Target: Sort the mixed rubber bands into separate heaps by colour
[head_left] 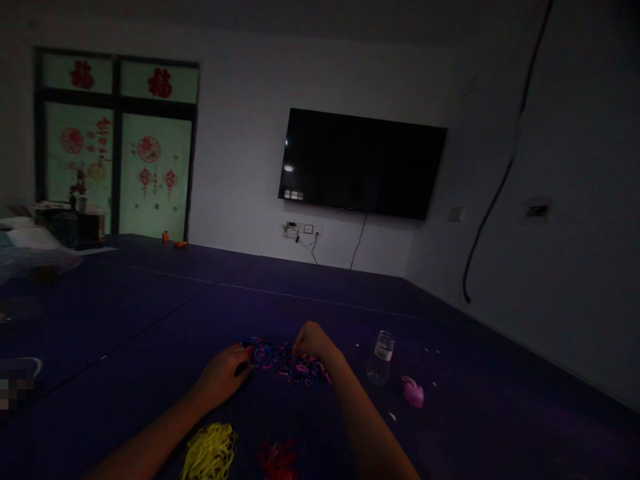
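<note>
Head view: I see a pile of mixed bands [293, 373] on the purple table [165, 320]. Left hand [227, 369] at its nine o'clock edge, fingers bent; right hand [313, 340] at one o'clock, fingers curled. I cannot tell whether either grips anything. From the pile: yellow bands [210, 453] at seven, red bands [279, 460] six, bottle [381, 367] three.

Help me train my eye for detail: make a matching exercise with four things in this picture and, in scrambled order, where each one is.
Things
1. Yellow bundle
2. Clear bottle
3. Black screen
4. Multicoloured pile

Places
A. On the wall
B. At the left hand and right hand
C. Bottom of the picture, left of the red bundle
D. Just left of the pink object

Pairs: 1-C; 2-D; 3-A; 4-B
</note>
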A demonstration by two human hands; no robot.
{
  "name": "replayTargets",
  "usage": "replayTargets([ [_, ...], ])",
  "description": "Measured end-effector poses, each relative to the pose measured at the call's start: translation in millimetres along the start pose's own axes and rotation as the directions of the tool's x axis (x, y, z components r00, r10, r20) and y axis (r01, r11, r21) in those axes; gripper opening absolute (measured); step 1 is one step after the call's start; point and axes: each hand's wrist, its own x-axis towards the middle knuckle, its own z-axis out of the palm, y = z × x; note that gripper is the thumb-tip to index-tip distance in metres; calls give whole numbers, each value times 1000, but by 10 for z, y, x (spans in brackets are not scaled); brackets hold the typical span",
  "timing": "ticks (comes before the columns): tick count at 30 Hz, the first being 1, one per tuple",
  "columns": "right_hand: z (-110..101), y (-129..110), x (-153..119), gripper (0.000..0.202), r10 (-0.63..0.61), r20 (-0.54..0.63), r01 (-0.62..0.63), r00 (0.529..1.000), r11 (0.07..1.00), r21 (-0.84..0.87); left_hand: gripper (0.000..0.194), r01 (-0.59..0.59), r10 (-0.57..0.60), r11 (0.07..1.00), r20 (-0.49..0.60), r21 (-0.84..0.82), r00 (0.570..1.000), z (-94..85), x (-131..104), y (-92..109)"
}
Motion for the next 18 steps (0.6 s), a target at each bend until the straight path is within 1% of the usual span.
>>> replayTargets([
  [3, 31, -20, -3, 21, -6, 8, 6, 1000, 998, -57, 18, 1, -1, 1000, 4, 9, 1000, -16, -4, 16],
  [7, 83, -64, 2, 25, -2, 14, 4, 1000, 990, -139, 19, -5, 5, 1000, 16, 9, 1000, -23, -1, 19],
  [12, 124, -75, -13, 27, 19, 31, -13, 999, 986, -165, 19, -31, 31, 999, 4, -11, 1000, 7, 7, -8],
  [14, 146, -66, -18, 22, 22, 45, -15, 999, 989, -150, 19, -39, 39, 999, -10, -15, 999, 24, 6, -30],
  [18, 170, -41, -10, 4, 1, 68, 4, 998, 997, -73, 19, -47, 47, 999, -21, -23, 999, 50, 0, -77],
])
